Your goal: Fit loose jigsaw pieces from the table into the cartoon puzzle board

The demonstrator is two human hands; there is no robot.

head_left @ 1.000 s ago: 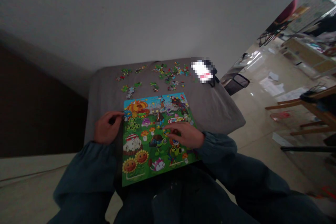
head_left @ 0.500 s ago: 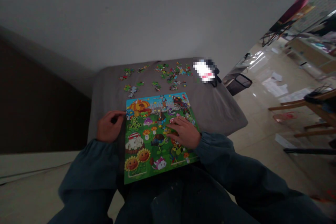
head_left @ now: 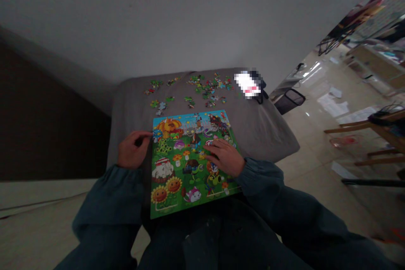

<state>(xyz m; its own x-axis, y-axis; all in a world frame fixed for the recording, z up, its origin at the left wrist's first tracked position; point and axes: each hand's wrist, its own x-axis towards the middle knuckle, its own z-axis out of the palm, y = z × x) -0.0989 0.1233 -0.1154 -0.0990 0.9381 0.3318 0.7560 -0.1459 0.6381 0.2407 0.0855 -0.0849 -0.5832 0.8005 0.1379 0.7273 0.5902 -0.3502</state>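
A jigsaw puzzle board (head_left: 190,185) printed with cartoon plants and zombies on green lies tilted slightly at the near side of the grey cloth. At its upper left edge, my left hand (head_left: 133,148) is closed, with thumb and forefinger pinched on the rim. My right hand (head_left: 225,158) rests over the right half of the picture, palm down with fingers stretched out, covering part of the print. Past the far edge, loose jigsaw pieces (head_left: 210,87) lie scattered in clusters. A few grey-blue pieces (head_left: 161,107) sit close to the board's far left corner.
The grey cloth-covered surface (head_left: 262,130) stands against a pale wall (head_left: 177,21). A blurred-out white and dark item (head_left: 248,84) lies at its far right corner. Beyond, on the floor, are a dark mesh bin (head_left: 289,100) and wooden furniture legs (head_left: 348,126).
My right hand has shifted slightly to the right on the board, and its fingers lie flatter. My left hand stays at the left edge. The view has tilted a little.
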